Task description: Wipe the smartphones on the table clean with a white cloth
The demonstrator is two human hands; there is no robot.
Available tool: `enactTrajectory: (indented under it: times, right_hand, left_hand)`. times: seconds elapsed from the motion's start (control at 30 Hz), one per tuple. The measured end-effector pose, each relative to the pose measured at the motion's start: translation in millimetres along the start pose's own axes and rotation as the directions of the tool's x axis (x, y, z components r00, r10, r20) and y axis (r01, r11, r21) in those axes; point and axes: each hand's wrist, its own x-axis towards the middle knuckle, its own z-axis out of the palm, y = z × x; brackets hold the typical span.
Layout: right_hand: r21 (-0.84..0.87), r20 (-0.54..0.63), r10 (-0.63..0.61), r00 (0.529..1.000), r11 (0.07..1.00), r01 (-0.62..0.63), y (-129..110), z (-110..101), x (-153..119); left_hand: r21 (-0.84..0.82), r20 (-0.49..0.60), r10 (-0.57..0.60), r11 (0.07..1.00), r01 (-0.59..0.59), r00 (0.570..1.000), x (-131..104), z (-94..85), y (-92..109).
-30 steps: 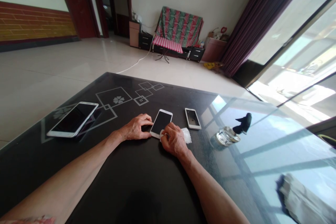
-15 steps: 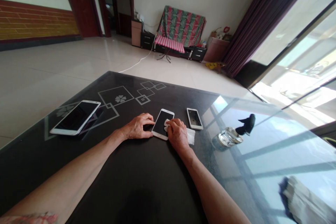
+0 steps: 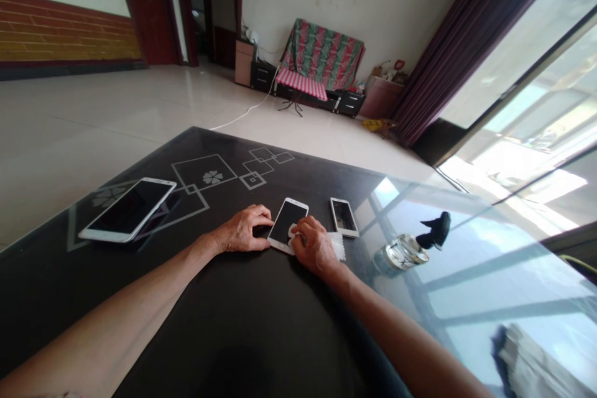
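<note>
A white phone with a dark screen [image 3: 283, 222] lies on the black table [image 3: 219, 305] between my hands. My left hand [image 3: 245, 228] rests at its left edge, thumb and fingers apart, touching the side. My right hand [image 3: 316, 245] is closed round a white cloth [image 3: 337, 245], pressing part of it on the lower right of the screen; the rest sticks out to the right under the hand. Just beyond that lies a smaller white phone [image 3: 344, 216]. At the left is a large white phone or tablet [image 3: 129, 209].
A clear spray bottle with a black nozzle [image 3: 405, 251] lies on its side at the right. A grey crumpled cloth [image 3: 536, 360] is at the lower right. Across the floor stand a small striped table [image 3: 301, 84] and a covered screen [image 3: 323, 53].
My right hand has shifted slightly left and down over the phone with the cloth. My left hand stays at the phone's edge. The whole view has shifted a little.
</note>
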Motion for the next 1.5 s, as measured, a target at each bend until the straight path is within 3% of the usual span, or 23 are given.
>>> enactTrajectory:
  times: [0.13,0.33,0.83,1.27,1.5]
  right_hand:
    - [0.127,0.075,-0.195,0.978,0.974,0.185,9.1,-11.8,-1.2]
    - [0.091,-0.017,-0.226,0.974,0.97,0.227,15.4,-4.0,-8.3]
    - [0.193,0.054,-0.383,0.922,0.91,0.367,11.7,-11.6,-14.6]
    - [0.016,0.034,-0.218,0.975,0.976,0.217,26.8,-4.0,1.6]
    - [0.002,-0.053,-0.133,0.99,0.991,0.133,30.0,-0.4,5.9]
  left_hand:
    - [-0.003,0.001,0.003,1.0,-0.003,1.0,0.2,-0.3,-0.9]
    - [0.001,-0.001,-0.004,1.0,0.004,1.0,0.5,-1.8,2.3]
    - [0.009,0.013,-0.016,1.0,0.016,1.0,0.1,-1.5,2.3]
    - [0.005,0.023,-0.027,1.0,0.027,0.999,0.6,-3.1,3.7]
    - [0.018,0.03,-0.033,0.999,0.033,0.999,1.1,-3.3,4.2]
